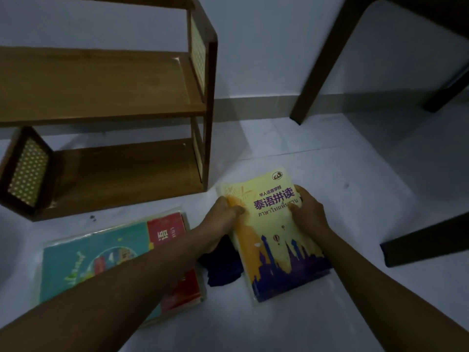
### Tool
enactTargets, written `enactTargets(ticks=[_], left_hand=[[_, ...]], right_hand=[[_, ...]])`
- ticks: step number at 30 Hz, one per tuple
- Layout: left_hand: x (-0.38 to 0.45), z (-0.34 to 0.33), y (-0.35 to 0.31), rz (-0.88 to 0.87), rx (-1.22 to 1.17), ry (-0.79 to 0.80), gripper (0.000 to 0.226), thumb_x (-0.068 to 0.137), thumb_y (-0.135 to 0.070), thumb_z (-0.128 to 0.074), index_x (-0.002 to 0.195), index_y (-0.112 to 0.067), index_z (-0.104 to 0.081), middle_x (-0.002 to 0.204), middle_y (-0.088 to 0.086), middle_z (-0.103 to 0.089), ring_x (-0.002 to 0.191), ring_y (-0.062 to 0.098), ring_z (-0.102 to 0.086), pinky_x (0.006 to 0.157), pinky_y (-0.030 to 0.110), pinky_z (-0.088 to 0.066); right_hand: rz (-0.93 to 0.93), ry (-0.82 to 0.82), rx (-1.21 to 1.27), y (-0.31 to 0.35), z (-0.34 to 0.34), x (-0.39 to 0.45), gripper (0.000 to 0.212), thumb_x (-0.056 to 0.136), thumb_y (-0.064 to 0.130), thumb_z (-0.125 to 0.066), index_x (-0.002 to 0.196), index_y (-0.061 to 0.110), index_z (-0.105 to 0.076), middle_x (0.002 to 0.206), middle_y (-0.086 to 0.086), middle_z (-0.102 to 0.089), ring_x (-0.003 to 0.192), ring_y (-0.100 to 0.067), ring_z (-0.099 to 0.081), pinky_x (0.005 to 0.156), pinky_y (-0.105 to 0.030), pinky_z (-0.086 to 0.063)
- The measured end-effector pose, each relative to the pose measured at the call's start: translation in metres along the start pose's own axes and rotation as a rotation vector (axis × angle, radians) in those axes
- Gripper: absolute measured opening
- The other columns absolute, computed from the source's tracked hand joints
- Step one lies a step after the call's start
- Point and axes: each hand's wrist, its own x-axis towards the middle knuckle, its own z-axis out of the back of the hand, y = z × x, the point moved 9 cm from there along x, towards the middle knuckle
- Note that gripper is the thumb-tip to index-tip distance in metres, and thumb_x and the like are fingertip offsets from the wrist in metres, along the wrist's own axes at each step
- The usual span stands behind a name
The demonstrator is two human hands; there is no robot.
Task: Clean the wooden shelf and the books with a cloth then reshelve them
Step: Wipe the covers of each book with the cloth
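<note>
A yellow book (276, 235) with purple lettering and a purple skyline lies on the white floor, in a clear wrapper. My left hand (223, 214) grips its left edge and my right hand (308, 209) grips its right edge near the top. A dark blue cloth (220, 268) lies crumpled on the floor, partly under the book's left side. Left of it lie a teal book (94, 257) and a red book (167, 229) under my left forearm. The wooden shelf (106, 90) stands empty at the upper left.
A dark wooden table leg (322, 64) slants down at the upper right, with another dark furniture foot (426, 240) on the floor at the right. The white wall and skirting run behind the shelf. Small dark specks lie by the shelf's base.
</note>
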Motion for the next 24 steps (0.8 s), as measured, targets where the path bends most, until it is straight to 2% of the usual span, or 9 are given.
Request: enactTargets(ticks=[2, 4, 6, 9, 12, 16, 18, 21, 24], left_hand=[[-0.004, -0.004, 0.000, -0.060, 0.103, 0.047, 0.034, 0.095, -0.011, -0.051, 0.128, -0.018, -0.044, 0.125, 0.001, -0.058, 0.106, 0.013, -0.059, 0.087, 0.026, -0.049], [-0.016, 0.000, -0.008, -0.197, 0.331, 0.062, 0.045, 0.096, -0.015, -0.051, 0.138, -0.024, -0.037, 0.139, -0.009, -0.048, 0.108, 0.004, -0.054, 0.087, 0.019, -0.045], [-0.031, 0.016, -0.011, -0.306, 0.569, 0.045, 0.061, 0.097, -0.021, -0.052, 0.149, -0.025, -0.021, 0.147, -0.017, -0.030, 0.125, 0.008, -0.044, 0.100, 0.024, -0.040], [-0.052, 0.061, -0.005, -0.356, 0.885, -0.015, 0.076, 0.095, -0.033, -0.053, 0.153, -0.024, -0.005, 0.159, -0.007, -0.012, 0.144, 0.015, -0.020, 0.115, 0.035, -0.028], [-0.081, 0.116, 0.002, -0.403, 1.037, -0.125, 0.077, 0.093, -0.038, -0.053, 0.152, -0.026, -0.006, 0.157, -0.008, -0.013, 0.144, 0.011, -0.013, 0.115, 0.035, -0.022], [-0.124, 0.196, 0.019, -0.350, 1.090, -0.314, 0.079, 0.088, -0.059, -0.040, 0.150, -0.024, -0.006, 0.158, -0.001, -0.008, 0.142, 0.008, -0.004, 0.118, 0.036, -0.008], [-0.139, 0.229, 0.032, -0.309, 1.073, -0.359, 0.085, 0.078, -0.077, -0.024, 0.146, -0.031, -0.001, 0.156, -0.004, -0.003, 0.142, 0.008, 0.000, 0.118, 0.035, -0.003], [-0.161, 0.265, 0.062, -0.250, 1.043, -0.357, 0.089, 0.074, -0.083, -0.015, 0.146, -0.036, 0.005, 0.157, -0.007, 0.005, 0.144, 0.007, 0.007, 0.117, 0.034, 0.001], [-0.173, 0.265, 0.094, -0.242, 1.141, -0.224, 0.096, 0.075, -0.086, -0.020, 0.149, -0.033, 0.011, 0.157, -0.010, 0.020, 0.144, 0.005, 0.021, 0.118, 0.035, 0.009]], right_hand=[[-0.027, 0.033, -0.075, -0.012, -0.012, -0.001, 0.036, 0.091, 0.006, -0.048, 0.126, 0.015, -0.048, 0.114, -0.009, -0.063, 0.088, -0.023, -0.056, 0.073, -0.029, -0.044], [-0.020, 0.075, -0.258, -0.016, -0.027, -0.006, 0.047, 0.092, 0.011, -0.049, 0.138, 0.011, -0.038, 0.135, -0.018, -0.050, 0.115, -0.033, -0.052, 0.092, -0.038, -0.045], [0.109, 0.129, -0.479, 0.001, -0.048, -0.021, 0.062, 0.096, 0.020, -0.047, 0.151, 0.010, -0.019, 0.157, -0.019, -0.019, 0.143, -0.032, -0.022, 0.115, -0.043, -0.022], [0.416, 0.259, -0.470, 0.047, -0.093, -0.067, 0.064, 0.099, 0.036, -0.039, 0.153, 0.015, -0.009, 0.161, -0.011, 0.000, 0.149, -0.028, -0.001, 0.119, -0.042, -0.003], [0.489, 0.358, -0.502, 0.063, -0.133, -0.103, 0.068, 0.096, 0.055, -0.017, 0.153, 0.020, -0.011, 0.161, -0.011, 0.000, 0.148, -0.030, 0.001, 0.120, -0.048, -0.005], [0.377, 0.340, -0.633, 0.046, -0.154, -0.105, 0.072, 0.099, 0.052, 0.000, 0.140, 0.010, -0.042, 0.149, -0.023, -0.036, 0.137, -0.042, -0.036, 0.111, -0.054, -0.031], [0.397, 0.323, -0.635, 0.042, -0.155, -0.106, 0.072, 0.098, 0.055, 0.001, 0.145, 0.010, -0.032, 0.153, -0.023, -0.027, 0.143, -0.038, -0.019, 0.115, -0.046, -0.007], [0.410, 0.280, -0.542, 0.048, -0.157, -0.110, 0.089, 0.079, 0.072, 0.021, 0.148, 0.017, 0.004, 0.157, -0.012, 0.017, 0.144, -0.026, 0.024, 0.111, -0.034, 0.024], [0.369, 0.264, -0.566, 0.053, -0.158, -0.117, 0.088, 0.079, 0.074, 0.007, 0.147, 0.018, 0.009, 0.154, -0.007, 0.020, 0.143, -0.029, 0.025, 0.109, -0.035, 0.030]])
